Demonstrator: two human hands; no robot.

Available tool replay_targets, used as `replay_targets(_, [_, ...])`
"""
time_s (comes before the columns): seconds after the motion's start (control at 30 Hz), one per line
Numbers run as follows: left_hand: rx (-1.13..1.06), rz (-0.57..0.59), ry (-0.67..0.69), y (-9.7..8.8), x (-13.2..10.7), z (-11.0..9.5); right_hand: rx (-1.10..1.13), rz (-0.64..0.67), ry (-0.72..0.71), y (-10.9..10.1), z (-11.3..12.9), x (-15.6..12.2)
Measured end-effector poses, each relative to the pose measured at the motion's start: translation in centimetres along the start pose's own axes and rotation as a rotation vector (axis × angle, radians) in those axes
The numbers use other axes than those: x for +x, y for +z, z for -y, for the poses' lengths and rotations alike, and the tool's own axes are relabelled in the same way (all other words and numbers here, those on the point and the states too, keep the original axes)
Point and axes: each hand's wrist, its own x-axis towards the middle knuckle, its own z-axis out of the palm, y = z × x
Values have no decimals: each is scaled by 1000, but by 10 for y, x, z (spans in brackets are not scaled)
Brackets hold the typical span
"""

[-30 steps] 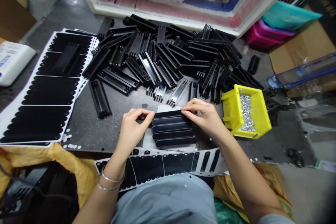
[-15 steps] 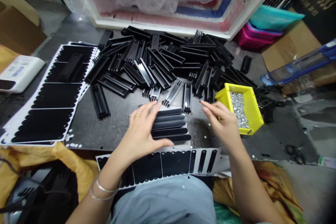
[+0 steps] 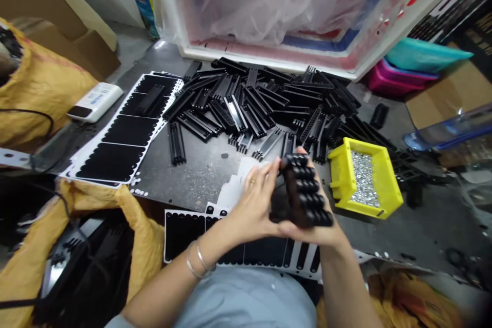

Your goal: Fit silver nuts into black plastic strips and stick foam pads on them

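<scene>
Both hands were together, clamped round a compact bundle of narrow black plastic pieces [image 3: 302,192], which they held tilted over the middle of the near edge of the dark grey table [image 3: 196,177]. The left hand [image 3: 251,205] pressed its fingers against the bundle's left side, while the right hand [image 3: 321,236] wrapped its lower and right side, with the thumb across the bottom. Rounded lugs stood in rows along the end turned toward the camera; motion blur hid the finer detail, and the exact count of pieces could not be told. Just behind the left hand, a pale, ragged-edged sheet [image 3: 230,187] lay near that same edge. A heap of slotted black plastic pieces [image 3: 263,107] spread toward the table's far edge, and one black grooved piece [image 3: 177,143] lay just beside its left end. White sheets bearing black scalloped panels [image 3: 128,130] were stacked by the table's near left corner, and another white sheet with black strips [image 3: 265,251] lay below the near edge, across the lap. To the right of the hands stood an open yellow plastic bin [image 3: 391,184] holding small silvery bits [image 3: 363,179]. The step in hand looked to be gripping and turning the gathered pieces as one block; the next move seemed to call for even pressure from both palms, so that none slipped out of line.
</scene>
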Motion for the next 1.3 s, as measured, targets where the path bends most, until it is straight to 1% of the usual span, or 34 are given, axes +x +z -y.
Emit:
replay_targets(0.07, [111,73,-94,-15,-13,17,-50,9,47,6,2,24])
replay_targets(0.13, [182,117,-205,-36,-28,37,-149,85,55,19,0,42])
replay_targets(0.2, [212,144,-272,-56,-41,52,-236,181,31,33,-3,51])
replay_targets(0.27, [220,155,-286,-65,-46,56,-258,221,13,40,-7,48])
replay_targets(0.33, [219,159,-260,-63,-41,51,-255,225,28,37,-11,37])
replay_targets(0.43, [253,148,-180,-43,-24,41,-279,171,133,30,-20,20])
replay_targets(0.53, [350,130,-120,-22,-10,40,-286,93,204,38,-31,14])
replay_targets(0.6, [407,130,-99,-15,-8,43,-223,86,205,44,-38,16])
replay_targets(0.63, [427,129,-89,-13,-9,45,-168,102,196,43,-40,17])
replay_targets(0.7, [452,118,-71,-11,-10,49,-44,125,184,32,-42,14])
replay_targets(0.73, [460,107,-67,-10,-10,50,5,101,194,22,-42,9])
replay_targets(0.83, [477,63,-75,-8,-8,49,29,-72,305,-15,-38,-21])
replay_targets(0.87, [471,48,-68,-9,-7,47,8,-100,349,-25,-35,-36])
replay_targets(0.9, [455,35,-58,-11,-7,44,-12,-80,385,-32,-32,-50])
replay_targets(0.93, [428,18,-52,-14,-8,40,-26,-19,409,-37,-28,-65])
replay_targets(1.0, [358,-51,-93,-28,-18,35,-31,136,435,-37,-18,-88])
replay_targets(1.03, [333,-95,-148,-37,-26,34,-28,191,435,-33,-13,-95])
replay_targets(1.07, [318,-131,-219,-46,-35,33,-26,219,428,-29,-8,-100])
replay_targets(1.1, [323,-137,-288,-56,-46,34,-31,218,416,-22,-3,-101])
replay_targets(1.13, [317,-81,-330,-64,-57,35,-42,195,400,-15,2,-100])
replay_targets(1.2, [268,58,-347,-74,-73,35,-73,127,354,0,7,-89])
replay_targets(1.23, [229,89,-332,-75,-78,33,-90,95,326,8,8,-81])
replay_targets(1.27, [187,73,-309,-74,-79,29,-105,73,296,15,8,-72])
replay_targets(1.3, [145,16,-284,-70,-77,23,-116,62,259,19,9,-63])
